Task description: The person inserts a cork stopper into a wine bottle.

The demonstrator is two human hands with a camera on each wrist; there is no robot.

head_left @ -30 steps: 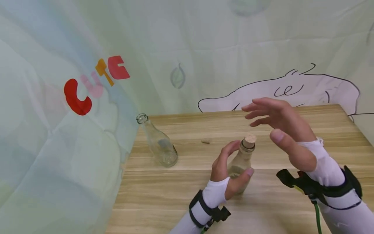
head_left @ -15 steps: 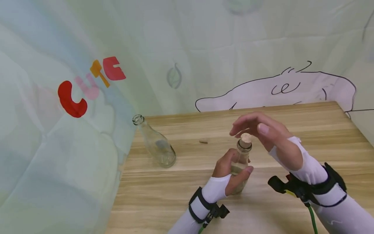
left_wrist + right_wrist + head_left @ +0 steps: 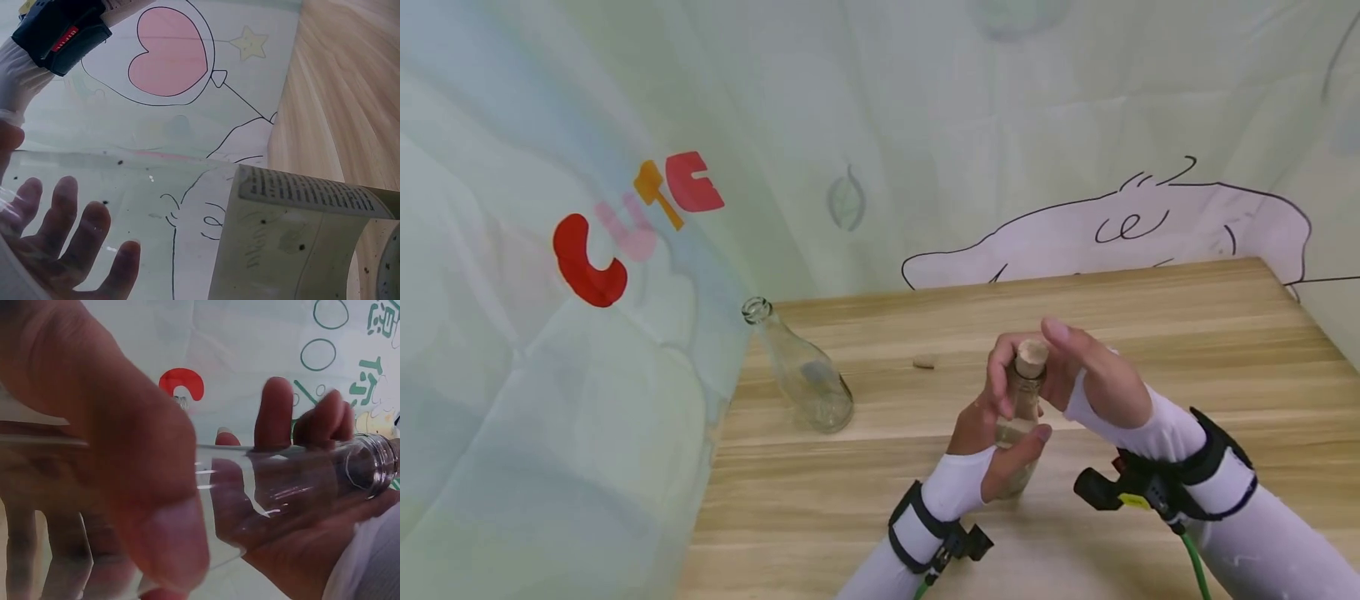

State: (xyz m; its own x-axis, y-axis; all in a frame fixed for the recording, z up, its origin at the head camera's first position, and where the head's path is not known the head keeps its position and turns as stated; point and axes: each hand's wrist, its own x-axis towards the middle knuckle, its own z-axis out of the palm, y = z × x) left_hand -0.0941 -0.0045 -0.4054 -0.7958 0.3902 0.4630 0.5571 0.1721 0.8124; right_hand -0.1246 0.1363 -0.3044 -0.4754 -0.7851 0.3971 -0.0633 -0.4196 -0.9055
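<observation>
Loosely, right hand (image 3: pixel 1101 379) curves round bottle (image 3: pixel 1013 431), thumb raised; left hand (image 3: pixel 973 433) grips

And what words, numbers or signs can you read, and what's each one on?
"CUTE", on the backdrop.
Fine print on the label of the held bottle: too blurred to read.
Green characters on the backdrop: sideways, cut off, unclear.
Pale marks on a red tag on the dark wrist device: too small to read.

Loose cork (image 3: pixel 923 362) is on the surface (image 3: pixel 805 517), between the left bottle (image 3: pixel 811 379) and the right bottle (image 3: pixel 1014 431) with the stopper (image 3: pixel 1032 357) in.
</observation>
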